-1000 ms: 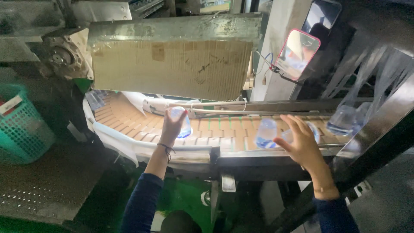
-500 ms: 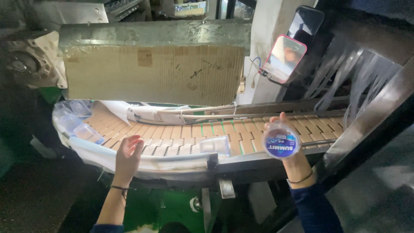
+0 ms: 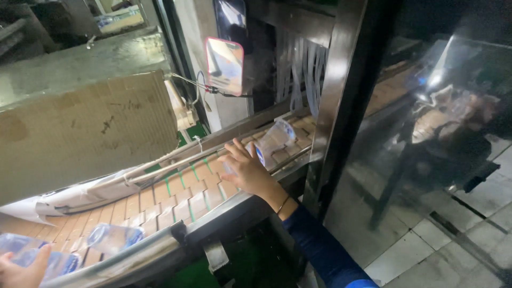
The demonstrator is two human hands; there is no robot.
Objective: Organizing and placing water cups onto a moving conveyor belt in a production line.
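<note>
My right hand [image 3: 246, 172] reaches over the tan slatted conveyor belt [image 3: 176, 200] and grips the base of a clear plastic bottle [image 3: 276, 136] with a blue label. The bottle lies tilted on the belt, pointing toward the strip curtain. My left hand [image 3: 20, 271] shows only partly at the bottom left corner, its fingers closed on another clear bottle [image 3: 50, 261] lying on the belt. A third clear bottle [image 3: 113, 236] lies loose on the belt just right of that hand.
A large cardboard sheet [image 3: 85, 133] stands behind the belt. A pink-framed mirror [image 3: 224, 65] hangs on a wire arm. Clear plastic strips [image 3: 301, 69] hang over the belt's right end beside a metal post [image 3: 341, 96]. A reflective panel [image 3: 442, 122] and tiled floor [image 3: 426, 250] lie at right.
The view swung right along the belt. My right hand carried its bottle from upright in the air down onto the belt near the strips. My left hand closed on a bottle at far left.
</note>
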